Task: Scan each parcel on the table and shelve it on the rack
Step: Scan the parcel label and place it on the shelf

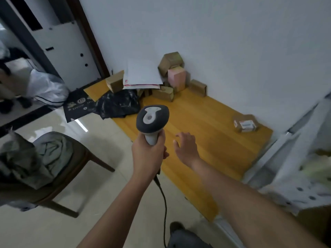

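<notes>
My left hand (pixel 149 153) grips the handle of a grey barcode scanner (pixel 152 119), held upright over the near edge of the yellow wooden table (pixel 202 136). My right hand (pixel 186 146) hovers open above the table, fingers loosely spread, holding nothing. A small cardboard parcel with a white label (pixel 245 124) lies alone near the wall on the right. At the table's far end sits a pile of parcels: several brown boxes (pixel 164 93), a pink box (pixel 176 77), a white mailer (pixel 141 72) and a black plastic bag (pixel 118 104). The white metal rack (pixel 293 158) stands at the right, blurred.
A wooden chair with clothes heaped on it (pixel 44 163) stands on the tiled floor to the left. The scanner's black cable (pixel 163 203) hangs down past my leg. A white bag (pixel 48 88) and a dark mat (pixel 78 106) lie by the doorway at the left.
</notes>
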Demonstrator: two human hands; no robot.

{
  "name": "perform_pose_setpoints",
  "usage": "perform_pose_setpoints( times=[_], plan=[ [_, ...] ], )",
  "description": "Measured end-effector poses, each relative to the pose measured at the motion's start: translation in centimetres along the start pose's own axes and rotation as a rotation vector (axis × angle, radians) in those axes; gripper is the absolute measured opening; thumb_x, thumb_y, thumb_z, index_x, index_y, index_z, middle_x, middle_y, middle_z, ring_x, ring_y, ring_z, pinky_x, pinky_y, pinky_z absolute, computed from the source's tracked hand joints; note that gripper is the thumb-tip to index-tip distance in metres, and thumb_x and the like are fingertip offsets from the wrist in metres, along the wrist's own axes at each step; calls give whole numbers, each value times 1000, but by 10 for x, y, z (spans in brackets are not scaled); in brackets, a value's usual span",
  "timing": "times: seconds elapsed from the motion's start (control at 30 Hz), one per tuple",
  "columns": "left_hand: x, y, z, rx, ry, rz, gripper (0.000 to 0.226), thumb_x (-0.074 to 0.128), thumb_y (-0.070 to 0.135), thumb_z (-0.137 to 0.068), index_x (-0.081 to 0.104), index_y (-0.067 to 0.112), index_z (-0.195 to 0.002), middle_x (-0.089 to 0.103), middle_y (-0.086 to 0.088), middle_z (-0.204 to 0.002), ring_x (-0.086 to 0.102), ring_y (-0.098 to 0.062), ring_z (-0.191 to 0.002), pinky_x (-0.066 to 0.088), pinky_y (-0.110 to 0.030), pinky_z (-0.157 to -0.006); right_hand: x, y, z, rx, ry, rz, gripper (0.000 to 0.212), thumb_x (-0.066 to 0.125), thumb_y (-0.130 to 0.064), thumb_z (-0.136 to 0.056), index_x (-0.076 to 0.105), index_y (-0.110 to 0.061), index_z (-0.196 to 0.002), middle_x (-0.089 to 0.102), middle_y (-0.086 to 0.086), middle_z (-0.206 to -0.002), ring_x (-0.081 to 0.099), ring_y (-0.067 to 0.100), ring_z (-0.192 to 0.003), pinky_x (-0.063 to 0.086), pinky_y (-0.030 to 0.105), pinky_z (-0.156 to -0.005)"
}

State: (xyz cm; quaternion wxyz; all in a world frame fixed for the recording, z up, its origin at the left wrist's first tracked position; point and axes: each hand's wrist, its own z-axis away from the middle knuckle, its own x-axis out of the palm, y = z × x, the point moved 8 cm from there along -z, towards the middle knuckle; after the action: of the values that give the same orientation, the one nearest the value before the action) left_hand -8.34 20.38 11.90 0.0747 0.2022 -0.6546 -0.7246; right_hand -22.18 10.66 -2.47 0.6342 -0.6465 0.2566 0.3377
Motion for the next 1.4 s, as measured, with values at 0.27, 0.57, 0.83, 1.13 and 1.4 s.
perform_pose_setpoints(
  times=[0.27, 0.57, 0.83, 1.13, 1.4],
  plan=[
    [10, 6, -123, -21, -10, 13, 21, 61, 22, -96, 58, 3, -88, 64, -23, -70, 63, -24, -54, 49, -18, -45, 16, 20, -112, 155, -38, -7, 30, 41, -29, -102, 48, -18, -129, 41, 6, -135, 32, 29, -128, 36, 39, -96],
    [5, -23, -279, -46, -84, -13, 26, 61, 22, -95, 58, -4, -93, 64, -17, -65, 64, -17, -49, 50, -19, -45, 36, -4, -255, 190, 141, 42, 33, 50, -28, -98, 53, -16, -129, 50, 8, -129, 42, 29, -125, 41, 40, -101],
    [-38, -54, -422, -94, -180, -30, 29, 60, 21, -96, 61, -6, -84, 63, -13, -60, 61, -17, -48, 50, -19, -46, 70, -90, -399, 114, 262, 259, 39, 58, -18, -95, 50, -19, -133, 50, 3, -131, 45, 21, -123, 45, 35, -101],
    [-58, -104, -502, -234, -214, -15, 23, 62, 23, -95, 60, 1, -90, 63, -16, -60, 60, -18, -44, 49, -21, -43, 135, -111, -500, 91, 75, 503, 83, 55, 5, -90, 16, -33, -153, 17, 2, -161, 10, 26, -149, 11, 54, -119],
    [-58, -107, -499, -241, -188, -21, 22, 63, 23, -94, 60, 3, -89, 64, -16, -62, 61, -18, -46, 50, -22, -44, 91, -98, -485, 152, 313, 92, 36, 41, -14, -104, 51, -19, -138, 63, 1, -121, 64, 17, -101, 55, 20, -68]
  ],
)
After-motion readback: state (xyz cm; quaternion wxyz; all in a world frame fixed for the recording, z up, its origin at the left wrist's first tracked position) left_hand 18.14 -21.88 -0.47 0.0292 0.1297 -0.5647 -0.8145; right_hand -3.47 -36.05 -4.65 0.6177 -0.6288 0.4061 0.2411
